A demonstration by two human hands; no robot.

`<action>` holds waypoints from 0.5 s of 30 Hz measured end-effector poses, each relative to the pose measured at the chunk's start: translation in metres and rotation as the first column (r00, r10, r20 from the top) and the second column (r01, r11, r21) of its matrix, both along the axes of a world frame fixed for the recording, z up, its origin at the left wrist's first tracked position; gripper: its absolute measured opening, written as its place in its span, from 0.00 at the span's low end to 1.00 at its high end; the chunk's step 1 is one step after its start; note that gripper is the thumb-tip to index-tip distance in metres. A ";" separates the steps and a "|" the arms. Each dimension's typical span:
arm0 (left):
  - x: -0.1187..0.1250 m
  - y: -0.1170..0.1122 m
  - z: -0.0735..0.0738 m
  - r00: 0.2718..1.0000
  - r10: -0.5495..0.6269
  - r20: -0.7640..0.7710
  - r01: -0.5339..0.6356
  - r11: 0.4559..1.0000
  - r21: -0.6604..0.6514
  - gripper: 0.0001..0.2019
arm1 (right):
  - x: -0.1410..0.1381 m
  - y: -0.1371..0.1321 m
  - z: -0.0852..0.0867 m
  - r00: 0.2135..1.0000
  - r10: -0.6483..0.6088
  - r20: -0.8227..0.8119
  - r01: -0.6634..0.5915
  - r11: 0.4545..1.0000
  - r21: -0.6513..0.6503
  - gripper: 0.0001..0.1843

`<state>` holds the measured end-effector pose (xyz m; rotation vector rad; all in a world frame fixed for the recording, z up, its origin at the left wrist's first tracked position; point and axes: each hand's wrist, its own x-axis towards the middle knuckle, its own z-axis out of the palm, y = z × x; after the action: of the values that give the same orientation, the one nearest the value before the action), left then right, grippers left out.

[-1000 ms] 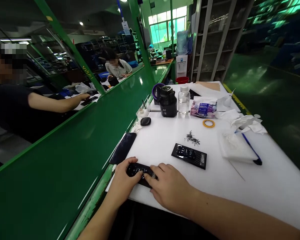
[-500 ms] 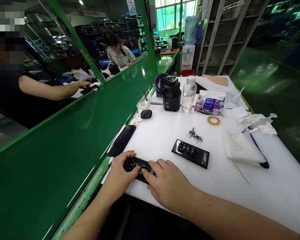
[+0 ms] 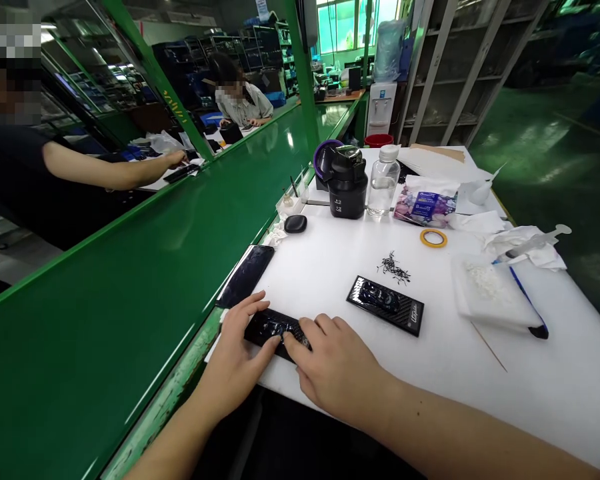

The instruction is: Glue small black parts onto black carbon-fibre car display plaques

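Note:
Both my hands rest on a small black carbon-pattern plate [image 3: 267, 327] at the near left edge of the white table [image 3: 555, 380]. My left hand [image 3: 240, 350] grips its left end with thumb and fingers. My right hand [image 3: 337, 370] lies over its right end, fingers pressed down on it. A second black plate [image 3: 386, 305] of the same kind lies flat just to the right. A small heap of dark screws [image 3: 393, 267] sits beyond it.
A dark phone-like panel [image 3: 247, 275] lies by the green conveyor [image 3: 130, 280]. Behind stand a black jar [image 3: 349, 190], clear bottle [image 3: 383, 181], tape ring [image 3: 433, 237], wipes packet [image 3: 425, 205], white pad [image 3: 490, 290], syringe [image 3: 533, 244]. Other people work across the conveyor at left.
My hands stay on the small black plate; the left fingers have spread slightly along its edge. The view has tilted a little upward and right.

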<state>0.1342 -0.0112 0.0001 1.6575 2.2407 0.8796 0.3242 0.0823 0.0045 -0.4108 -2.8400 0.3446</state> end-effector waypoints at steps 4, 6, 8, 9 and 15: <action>-0.017 -0.005 0.014 0.964 -0.233 -0.130 0.223 0.971 -0.087 0.30 | -0.003 -0.001 0.003 1.000 0.003 0.006 -0.004 1.000 0.008 0.24; -0.030 -0.002 0.018 0.936 -0.306 -0.177 0.267 0.940 -0.214 0.35 | -0.004 0.000 0.002 1.000 0.001 -0.003 -0.001 1.000 0.017 0.24; -0.042 0.004 0.018 0.921 -0.337 -0.193 0.272 0.915 -0.298 0.36 | -0.004 0.003 -0.001 1.000 0.009 -0.015 -0.008 0.999 0.032 0.24; -0.047 0.008 0.017 0.918 -0.350 -0.188 0.281 0.907 -0.315 0.35 | -0.003 0.004 -0.002 1.000 0.018 -0.019 -0.017 0.999 0.039 0.25; -0.057 0.004 0.012 0.927 -0.329 -0.179 0.279 0.925 -0.259 0.36 | 0.002 0.011 -0.007 0.997 0.069 -0.045 -0.069 0.998 0.005 0.33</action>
<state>0.0771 -0.0077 0.0126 1.9968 2.0334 0.3618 0.3263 0.0935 -0.0021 -0.3015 -2.8154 0.3579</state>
